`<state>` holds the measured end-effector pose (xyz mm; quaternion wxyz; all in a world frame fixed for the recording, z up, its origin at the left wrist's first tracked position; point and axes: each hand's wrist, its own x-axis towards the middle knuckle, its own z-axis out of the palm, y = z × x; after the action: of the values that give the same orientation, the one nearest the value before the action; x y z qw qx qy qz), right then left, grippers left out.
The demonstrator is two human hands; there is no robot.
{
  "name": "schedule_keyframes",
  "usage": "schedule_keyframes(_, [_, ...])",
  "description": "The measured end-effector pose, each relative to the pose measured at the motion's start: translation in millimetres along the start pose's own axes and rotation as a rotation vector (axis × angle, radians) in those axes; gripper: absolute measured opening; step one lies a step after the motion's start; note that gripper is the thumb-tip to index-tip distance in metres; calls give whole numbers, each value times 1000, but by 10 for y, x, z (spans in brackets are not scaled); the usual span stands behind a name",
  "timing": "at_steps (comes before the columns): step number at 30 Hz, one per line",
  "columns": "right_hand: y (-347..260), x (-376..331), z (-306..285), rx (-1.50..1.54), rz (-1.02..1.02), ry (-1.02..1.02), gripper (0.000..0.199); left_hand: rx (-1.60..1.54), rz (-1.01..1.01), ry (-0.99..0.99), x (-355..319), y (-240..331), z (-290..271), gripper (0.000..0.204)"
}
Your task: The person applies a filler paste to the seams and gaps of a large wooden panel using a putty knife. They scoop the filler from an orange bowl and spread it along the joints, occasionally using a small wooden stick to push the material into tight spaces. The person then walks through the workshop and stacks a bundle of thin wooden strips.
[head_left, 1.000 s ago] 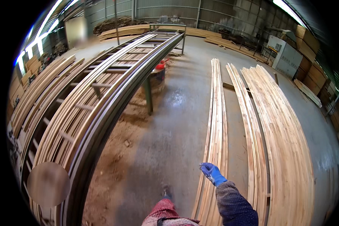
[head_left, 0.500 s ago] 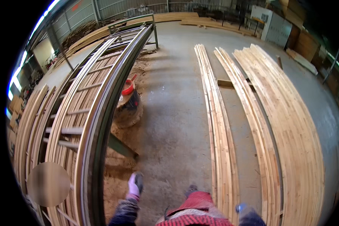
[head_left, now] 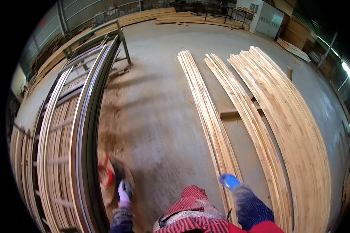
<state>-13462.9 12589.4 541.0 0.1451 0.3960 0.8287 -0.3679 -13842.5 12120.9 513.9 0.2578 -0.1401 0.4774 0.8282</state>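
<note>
My left hand (head_left: 124, 191), in a lavender glove with a dark palm, hangs at the lower left, nothing visible in it and its fingers loosely extended. Below and beside it on the floor is a bucket-like container with a red rim (head_left: 105, 175), partly hidden by the rack. To the right, my right hand (head_left: 229, 181), in a blue glove, hovers over a narrow bundle of wooden strips (head_left: 201, 103); its fingers appear extended and hold nothing I can see. Whether it touches the strips is unclear.
A long metal rack (head_left: 81, 116) carrying wooden strips runs along the left. Farther right lie another strip bundle (head_left: 241, 99) and a wide layer of strips (head_left: 284, 112), on a wooden crosspiece (head_left: 230, 115). Timber piles (head_left: 144, 17) and a pale cabinet (head_left: 266, 19) stand at the back.
My view has advanced past the rack, so the red-rimmed container now sits closer, beside my left hand. My right hand has swung up and forward above the strips.
</note>
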Motion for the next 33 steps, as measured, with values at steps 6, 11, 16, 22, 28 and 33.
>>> schedule_keyframes(6, [449, 2613, -837, -269, 58, -165, 24, 348, 247, -119, 3109, 716, 2936, 13])
schedule_keyframes(11, [-1765, 6008, -2197, 480, -126, -37, 27, 478, -281, 234, 4460, 54, 2045, 27])
schedule_keyframes(16, [-3760, 9017, -3866, 895, -149, 111, 20, 512, -405, 411, 6935, 681, 3532, 31])
schedule_keyframes(22, [-3709, 10605, -4634, 342, 167, 117, 23, 510, 61, 75, 11271, 2386, 7367, 39])
schedule_keyframes(28, [-2684, 12759, -5638, -72, 201, 92, 26, 485, 42, -218, 13967, 2580, 10587, 39])
schedule_keyframes(33, [-3631, 15292, -7515, 571, 240, 483, 19, 676, -416, 143, 15117, 1419, 10432, 38])
